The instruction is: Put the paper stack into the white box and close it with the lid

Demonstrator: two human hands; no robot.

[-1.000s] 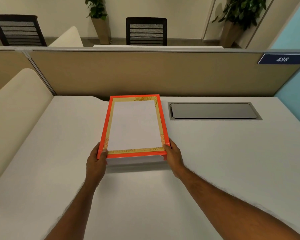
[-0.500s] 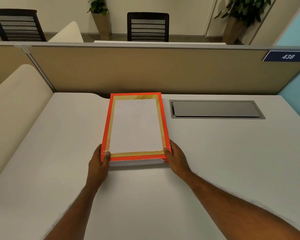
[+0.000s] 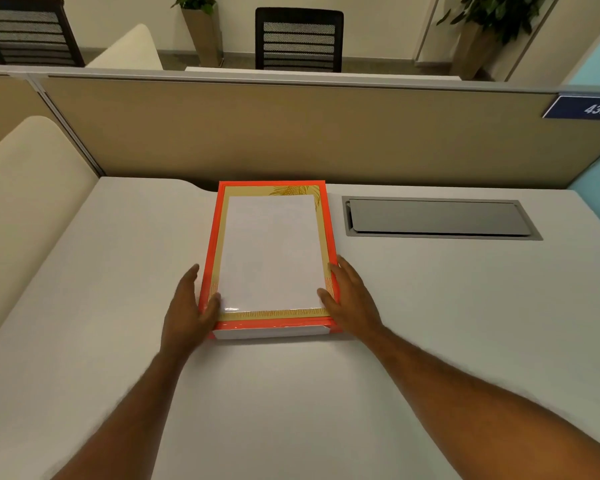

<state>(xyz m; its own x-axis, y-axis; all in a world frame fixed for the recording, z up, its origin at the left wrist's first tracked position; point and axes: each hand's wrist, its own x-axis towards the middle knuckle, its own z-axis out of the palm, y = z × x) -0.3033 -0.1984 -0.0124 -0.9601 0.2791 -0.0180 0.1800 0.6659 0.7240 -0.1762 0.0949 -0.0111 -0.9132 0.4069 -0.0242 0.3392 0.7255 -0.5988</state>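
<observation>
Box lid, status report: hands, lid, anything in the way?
Flat-fingered, left grip and right grip press near corners of orange lid, thumbs on top. Lid on white box. No paper stack visible. Nothing in the way.

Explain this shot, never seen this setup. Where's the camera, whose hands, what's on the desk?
No machine here: a person works bare-handed, and the picture comes from a camera on their head, looking forward and down. On the white desk sits a white box with its orange-rimmed lid on top. The left hand and right hand press against the lid's near sides, fingers straight, thumbs on its top. Any paper inside is hidden. Right of the box is a grey hatch set into the desk; a tan partition stands behind.
</observation>
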